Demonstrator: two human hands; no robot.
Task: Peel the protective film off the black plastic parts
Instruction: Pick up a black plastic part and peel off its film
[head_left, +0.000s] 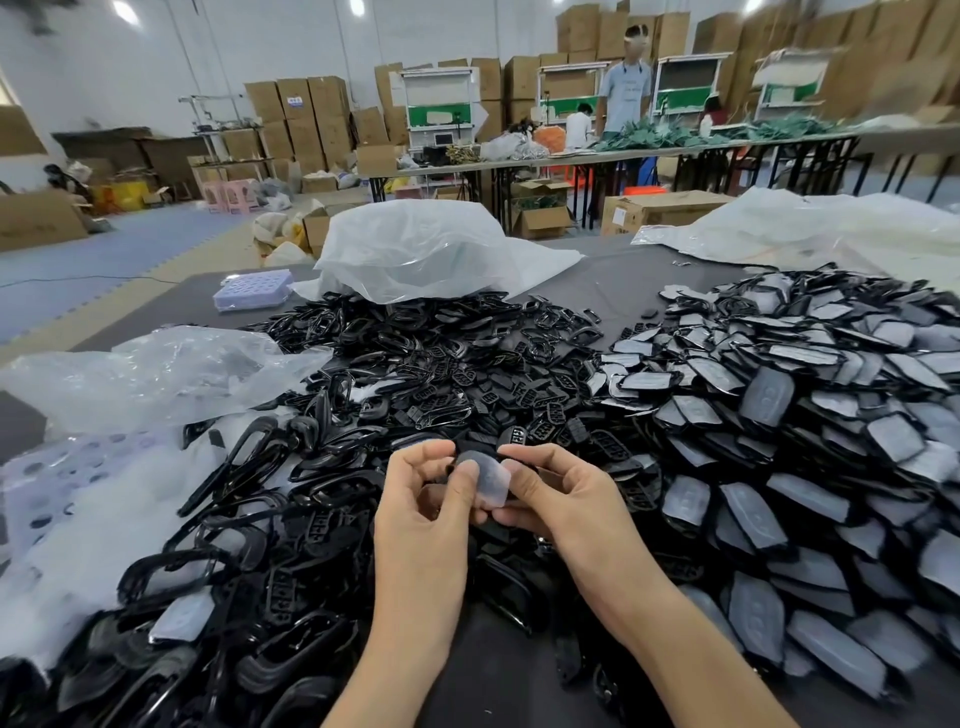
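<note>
Head view: my left hand (426, 501) and right hand (553, 499) both pinch one small black plastic part faced with translucent grey film (485, 480), just above the heaped dark table (623, 291), where I judge a slipped fingertip could tear the film or drop the part.

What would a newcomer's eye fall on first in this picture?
Most striking are the heaps on the table: bare black parts at the centre and left, film-covered parts on the right. Low in the middle, the left hand and right hand pinch a greyish film between them. Behind the heaps lies a crumpled plastic bag.
</note>
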